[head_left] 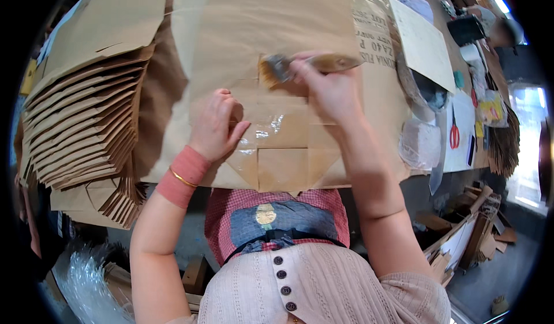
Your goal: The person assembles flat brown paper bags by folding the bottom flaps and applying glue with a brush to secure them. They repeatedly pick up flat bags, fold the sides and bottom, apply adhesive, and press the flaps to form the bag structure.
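Observation:
My right hand [333, 90] is closed around a flat paintbrush [283, 69] with a wooden handle, a metal band and yellowish bristles. The bristles point left, over a brown kraft paper bag [283, 119] whose folded end faces me. Shiny wet-looking streaks lie across its folded flaps. On the paper left of these flaps rests my left hand [216, 122], its thumb spread from loosely bent fingers and nothing seen in it. Whether the bristles touch the paper, I cannot tell.
Fanned kraft paper bags [86, 116] are stacked at the left. To the right lie a white board [424, 44], a clear plastic container [420, 144], red-handled scissors [455, 136] and a basin [424, 90] partly under the board. Wood and cardboard scraps [470, 226] sit below the table.

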Demonstrator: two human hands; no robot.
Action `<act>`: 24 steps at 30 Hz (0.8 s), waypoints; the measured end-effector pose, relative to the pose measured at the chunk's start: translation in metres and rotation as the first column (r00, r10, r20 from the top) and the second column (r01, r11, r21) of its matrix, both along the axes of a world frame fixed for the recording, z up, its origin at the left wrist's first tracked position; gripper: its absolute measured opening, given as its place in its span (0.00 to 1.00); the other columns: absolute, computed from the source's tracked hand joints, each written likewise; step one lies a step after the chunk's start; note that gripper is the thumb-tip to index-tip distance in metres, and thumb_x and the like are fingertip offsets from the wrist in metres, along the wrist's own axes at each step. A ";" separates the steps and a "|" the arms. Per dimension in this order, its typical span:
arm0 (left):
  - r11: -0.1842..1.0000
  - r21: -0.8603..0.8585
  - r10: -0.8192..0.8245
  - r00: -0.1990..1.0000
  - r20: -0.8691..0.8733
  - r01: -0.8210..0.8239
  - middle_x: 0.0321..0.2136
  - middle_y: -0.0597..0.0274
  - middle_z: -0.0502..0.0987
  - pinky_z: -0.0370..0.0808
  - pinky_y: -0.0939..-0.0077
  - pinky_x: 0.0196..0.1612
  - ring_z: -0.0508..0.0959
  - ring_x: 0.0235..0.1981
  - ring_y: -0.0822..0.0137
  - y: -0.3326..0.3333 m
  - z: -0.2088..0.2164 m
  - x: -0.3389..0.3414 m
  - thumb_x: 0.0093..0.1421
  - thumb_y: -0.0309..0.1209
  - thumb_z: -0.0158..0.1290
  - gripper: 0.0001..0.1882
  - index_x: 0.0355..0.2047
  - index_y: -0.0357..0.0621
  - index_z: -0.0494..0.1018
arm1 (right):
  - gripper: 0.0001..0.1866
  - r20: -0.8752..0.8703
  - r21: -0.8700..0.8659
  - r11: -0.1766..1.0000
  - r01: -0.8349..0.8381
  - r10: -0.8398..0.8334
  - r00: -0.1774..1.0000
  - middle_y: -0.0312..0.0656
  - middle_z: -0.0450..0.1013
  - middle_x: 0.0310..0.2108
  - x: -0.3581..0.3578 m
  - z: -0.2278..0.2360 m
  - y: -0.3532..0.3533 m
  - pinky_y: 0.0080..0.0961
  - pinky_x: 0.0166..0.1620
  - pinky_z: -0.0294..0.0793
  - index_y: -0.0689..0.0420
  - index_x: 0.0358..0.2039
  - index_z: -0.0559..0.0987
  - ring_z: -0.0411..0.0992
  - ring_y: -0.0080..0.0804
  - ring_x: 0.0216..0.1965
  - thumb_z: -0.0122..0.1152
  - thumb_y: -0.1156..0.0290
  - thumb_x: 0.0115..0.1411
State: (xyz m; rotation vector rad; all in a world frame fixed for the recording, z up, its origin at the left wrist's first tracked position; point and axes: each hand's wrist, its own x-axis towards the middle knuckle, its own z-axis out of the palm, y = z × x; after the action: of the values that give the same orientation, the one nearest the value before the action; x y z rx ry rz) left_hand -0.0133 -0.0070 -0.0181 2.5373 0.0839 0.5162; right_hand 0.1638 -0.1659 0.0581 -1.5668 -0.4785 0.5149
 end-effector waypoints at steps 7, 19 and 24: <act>0.996 0.082 -0.026 1.000 0.011 0.025 0.40 0.48 0.68 0.70 0.62 0.49 0.69 0.46 0.48 -0.001 0.010 0.006 0.51 0.35 0.60 0.19 0.36 0.36 0.66 | 0.14 0.293 -0.368 0.930 -0.007 0.123 0.948 0.46 0.78 0.26 0.013 -0.022 0.045 0.27 0.34 0.76 0.66 0.29 0.79 0.77 0.27 0.29 0.68 0.68 0.49; 0.995 0.088 0.040 0.999 -0.028 -0.037 0.46 0.45 0.69 0.66 0.57 0.53 0.68 0.51 0.45 -0.009 -0.001 0.003 0.54 0.30 0.57 0.13 0.38 0.38 0.68 | 0.23 0.929 -0.355 0.767 0.535 0.225 0.294 0.48 0.74 0.42 0.065 0.031 -0.256 0.29 0.45 0.74 0.56 0.47 0.78 0.74 0.45 0.42 0.59 0.84 0.48; 0.996 0.077 -0.023 0.992 -0.124 0.033 0.38 0.47 0.68 0.68 0.58 0.47 0.69 0.43 0.45 0.003 0.012 0.005 0.56 0.24 0.51 0.08 0.35 0.38 0.67 | 0.24 0.769 -0.633 0.637 0.439 0.584 0.261 0.49 0.73 0.44 0.062 0.020 -0.300 0.37 0.49 0.72 0.56 0.48 0.77 0.72 0.47 0.45 0.60 0.80 0.47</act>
State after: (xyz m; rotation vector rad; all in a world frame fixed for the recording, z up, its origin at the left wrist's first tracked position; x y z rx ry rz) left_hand -0.0078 -0.0040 -0.0065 2.6423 0.0745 0.3589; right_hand 0.2258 -0.4664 0.0779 -2.7092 -1.4973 -0.4422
